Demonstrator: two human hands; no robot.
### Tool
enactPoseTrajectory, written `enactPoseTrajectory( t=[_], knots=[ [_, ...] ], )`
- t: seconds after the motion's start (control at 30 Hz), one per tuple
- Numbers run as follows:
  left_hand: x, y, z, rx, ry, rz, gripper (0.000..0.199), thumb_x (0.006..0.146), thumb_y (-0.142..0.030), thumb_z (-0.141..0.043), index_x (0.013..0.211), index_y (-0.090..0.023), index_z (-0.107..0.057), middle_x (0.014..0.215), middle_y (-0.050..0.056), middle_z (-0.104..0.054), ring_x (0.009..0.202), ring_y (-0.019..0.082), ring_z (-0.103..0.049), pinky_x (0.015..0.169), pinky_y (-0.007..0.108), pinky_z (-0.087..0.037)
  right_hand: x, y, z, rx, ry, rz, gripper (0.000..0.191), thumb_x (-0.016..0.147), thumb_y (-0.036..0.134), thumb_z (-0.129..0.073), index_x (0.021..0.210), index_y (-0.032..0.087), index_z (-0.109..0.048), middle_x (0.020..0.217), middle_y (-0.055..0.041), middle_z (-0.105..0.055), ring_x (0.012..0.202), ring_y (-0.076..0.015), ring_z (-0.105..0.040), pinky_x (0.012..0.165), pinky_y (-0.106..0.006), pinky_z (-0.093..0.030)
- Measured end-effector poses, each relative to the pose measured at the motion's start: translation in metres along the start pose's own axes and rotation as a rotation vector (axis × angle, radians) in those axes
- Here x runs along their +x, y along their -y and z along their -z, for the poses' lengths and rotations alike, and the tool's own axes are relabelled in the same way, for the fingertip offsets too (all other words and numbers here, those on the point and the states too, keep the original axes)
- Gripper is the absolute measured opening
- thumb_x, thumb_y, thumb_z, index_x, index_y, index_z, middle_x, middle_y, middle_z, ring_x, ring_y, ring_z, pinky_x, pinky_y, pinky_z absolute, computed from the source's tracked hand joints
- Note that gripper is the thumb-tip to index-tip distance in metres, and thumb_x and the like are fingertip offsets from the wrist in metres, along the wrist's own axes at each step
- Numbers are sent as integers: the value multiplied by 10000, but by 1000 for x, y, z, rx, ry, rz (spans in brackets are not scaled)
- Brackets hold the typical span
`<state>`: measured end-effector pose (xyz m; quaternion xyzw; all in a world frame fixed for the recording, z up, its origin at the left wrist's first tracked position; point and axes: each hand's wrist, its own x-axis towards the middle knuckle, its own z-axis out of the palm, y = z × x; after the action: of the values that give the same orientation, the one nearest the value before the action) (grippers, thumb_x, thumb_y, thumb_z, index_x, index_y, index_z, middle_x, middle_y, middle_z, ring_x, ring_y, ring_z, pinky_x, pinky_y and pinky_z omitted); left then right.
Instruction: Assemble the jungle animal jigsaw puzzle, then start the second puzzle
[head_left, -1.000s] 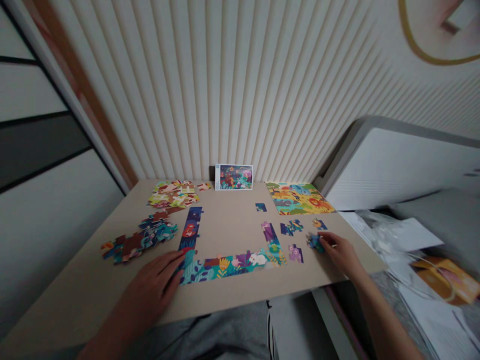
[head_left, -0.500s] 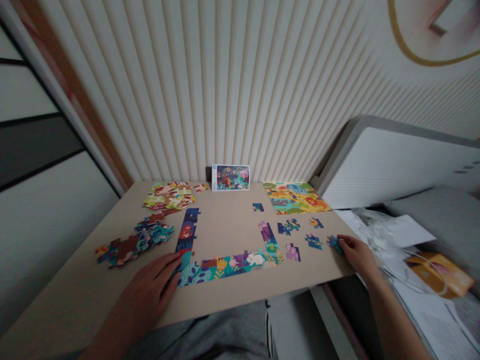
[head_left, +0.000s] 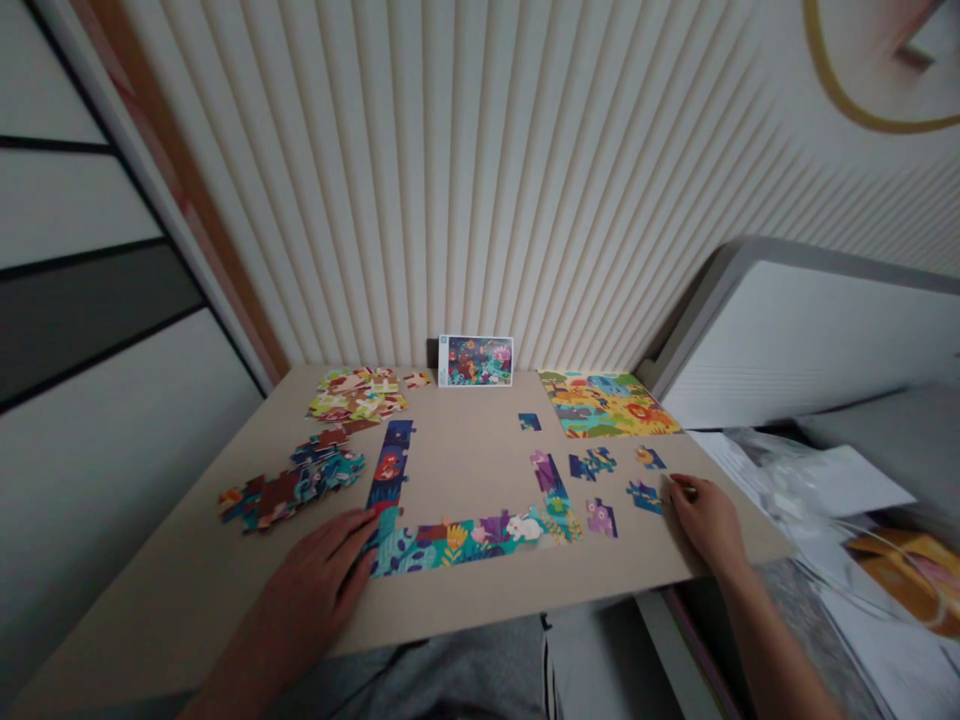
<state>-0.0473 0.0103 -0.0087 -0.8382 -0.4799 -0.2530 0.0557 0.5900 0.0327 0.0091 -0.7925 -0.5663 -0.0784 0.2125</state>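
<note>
My left hand [head_left: 322, 570] lies flat, fingertips on the lower left corner of a partly joined puzzle border [head_left: 480, 538]. The border runs up the left side, along the bottom and partway up the right. Over the table's right part, my right hand [head_left: 701, 515] has its fingers pinched together around something I cannot make out. Just left of it lies a blue puzzle piece [head_left: 645, 496], with an orange-and-blue piece [head_left: 649, 457] above. A purple piece [head_left: 601, 517] and joined blue pieces [head_left: 592, 463] rest between there and the border.
A picture card [head_left: 476, 361] stands against the ribbed wall. Piles of mixed pieces [head_left: 289, 488] and light pieces [head_left: 356, 395] lie at left. A finished animal puzzle [head_left: 609, 405] is at back right. One loose piece [head_left: 529, 422] sits above the border. Papers and cables lie beyond the table's right edge.
The view has shifted, so the table appears slightly further right. My right hand has moved left, closer to the blue piece. The piece formerly at its fingertips is no longer plainly visible.
</note>
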Motion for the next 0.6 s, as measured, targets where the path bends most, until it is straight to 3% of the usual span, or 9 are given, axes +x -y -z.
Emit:
enactPoseTrajectory(
  t=[0.47,0.6],
  knots=[
    [-7,-1,0,33,3,-2,439,1012,-415,-536,1410,-244,-610,1445,95,-625,1266,262,-629,1111,414,-501,-5,-3,-5,20,17,34,460,934,496,-484,1059,179,-793,1033,-163,-771,891,-327,-712,815,-419,-526],
    [-13,6,-7,25,9,-3,477,999,-442,-553,1439,-259,-588,1465,83,-612,1270,271,-625,1106,417,-506,-9,2,0,-9,-29,19,460,941,504,-480,1065,183,-785,1057,-168,-758,909,-339,-704,832,-446,-525]
  ],
)
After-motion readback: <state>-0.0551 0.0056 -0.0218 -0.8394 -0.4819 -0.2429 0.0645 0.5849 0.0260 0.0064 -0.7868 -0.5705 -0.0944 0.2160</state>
